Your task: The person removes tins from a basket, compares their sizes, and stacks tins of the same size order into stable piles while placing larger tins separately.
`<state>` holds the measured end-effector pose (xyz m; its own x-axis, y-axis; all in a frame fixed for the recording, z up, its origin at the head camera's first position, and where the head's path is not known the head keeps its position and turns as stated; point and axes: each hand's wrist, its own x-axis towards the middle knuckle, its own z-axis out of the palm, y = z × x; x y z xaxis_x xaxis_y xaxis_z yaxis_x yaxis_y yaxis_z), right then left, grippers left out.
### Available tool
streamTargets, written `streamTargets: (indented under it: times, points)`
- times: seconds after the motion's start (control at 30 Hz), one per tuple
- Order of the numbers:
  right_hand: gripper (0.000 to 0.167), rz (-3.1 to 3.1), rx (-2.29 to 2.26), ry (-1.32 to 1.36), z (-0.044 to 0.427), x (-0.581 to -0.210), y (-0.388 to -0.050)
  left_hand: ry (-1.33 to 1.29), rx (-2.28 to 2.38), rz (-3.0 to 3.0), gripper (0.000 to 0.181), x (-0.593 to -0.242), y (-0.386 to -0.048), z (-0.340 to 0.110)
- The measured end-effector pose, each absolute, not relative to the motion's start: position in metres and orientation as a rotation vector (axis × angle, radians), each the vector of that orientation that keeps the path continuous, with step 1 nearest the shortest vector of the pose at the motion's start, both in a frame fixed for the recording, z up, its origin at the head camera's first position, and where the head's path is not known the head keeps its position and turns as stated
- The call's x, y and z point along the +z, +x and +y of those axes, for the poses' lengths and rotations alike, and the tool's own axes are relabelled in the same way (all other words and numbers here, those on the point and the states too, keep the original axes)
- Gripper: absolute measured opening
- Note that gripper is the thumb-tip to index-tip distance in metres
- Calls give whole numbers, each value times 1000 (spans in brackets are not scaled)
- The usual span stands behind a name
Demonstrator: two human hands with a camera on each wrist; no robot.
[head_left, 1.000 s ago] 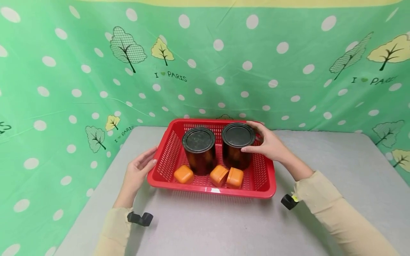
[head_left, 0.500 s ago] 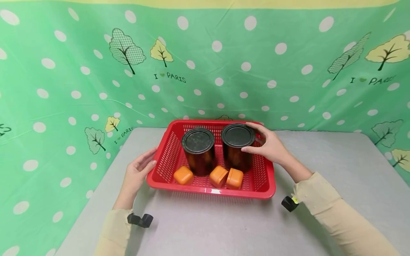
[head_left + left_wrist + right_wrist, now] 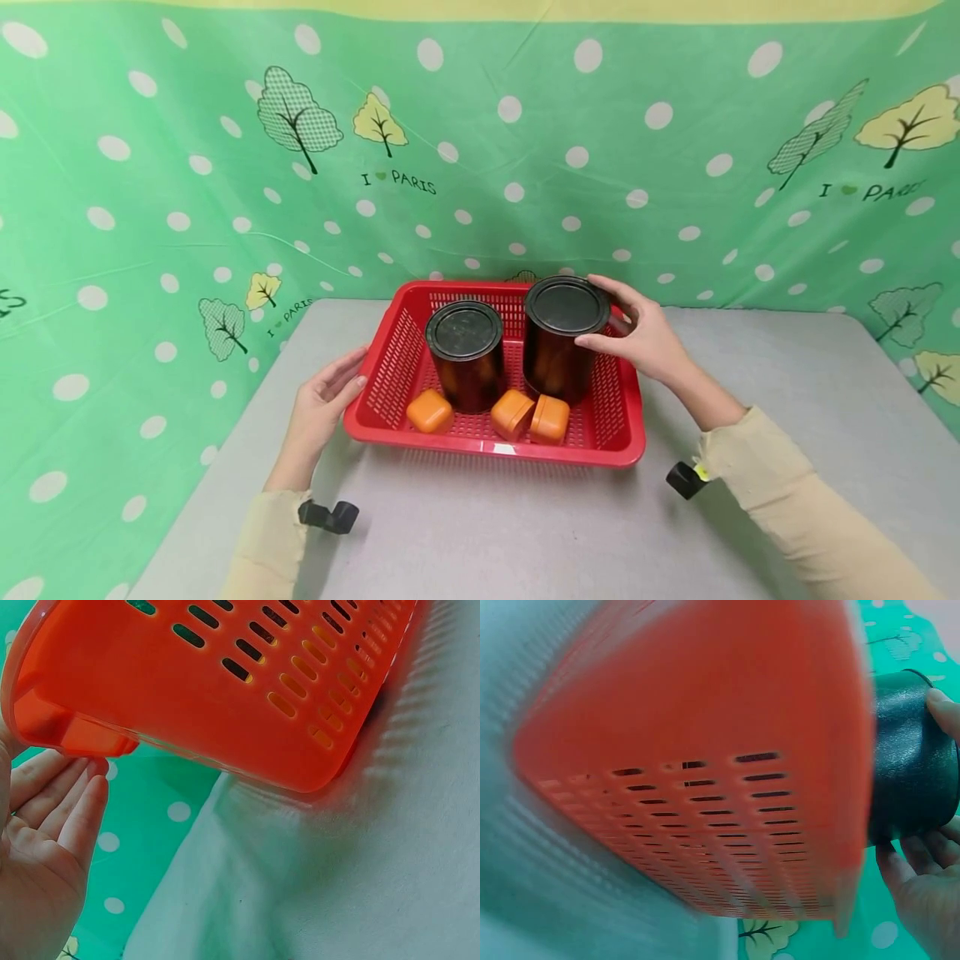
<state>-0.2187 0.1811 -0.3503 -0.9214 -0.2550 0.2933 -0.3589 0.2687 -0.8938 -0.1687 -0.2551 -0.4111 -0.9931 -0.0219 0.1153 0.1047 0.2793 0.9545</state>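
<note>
A red plastic basket [image 3: 495,450] with slotted walls stands on the table. At its left end my left hand [image 3: 318,412] grips the rim, fingers under the edge in the left wrist view. My right hand [image 3: 641,337] holds a dark can [image 3: 562,367] with a black lid by its upper side, thumb in front and fingers behind. This can sits higher than the second dark can [image 3: 468,375], which stands upright to its left in the basket. The held can's base is partly hidden. Three small rounded orange boxes [image 3: 431,412] lie along the basket's near side, two of them side by side.
The grey table [image 3: 480,533] extends around the basket. A green dotted cloth [image 3: 480,167] with printed trees hangs close behind the basket and along the left side. A black wrist mount [image 3: 328,516] sits on each forearm.
My right hand has raised the right can a little and shifted it slightly rightward. The left hand, the basket, the other can and the orange boxes stay in place.
</note>
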Motion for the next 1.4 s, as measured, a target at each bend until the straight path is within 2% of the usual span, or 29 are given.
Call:
streamTargets:
  times: [0.5, 0.9, 1.4]
  points:
    - [71, -2226, 1866, 564, 202, -312, -203, -77, -1841, -2420, 53, -412, -167, -256]
    - [67, -1997, 2024, 517, 236, -291, -192, -74, -1858, -2405, 53, -413, -167, -256]
    - [72, -2059, 1891, 169, 307, -309, -178, -98, -1862, -2391, 52, -413, -169, -256]
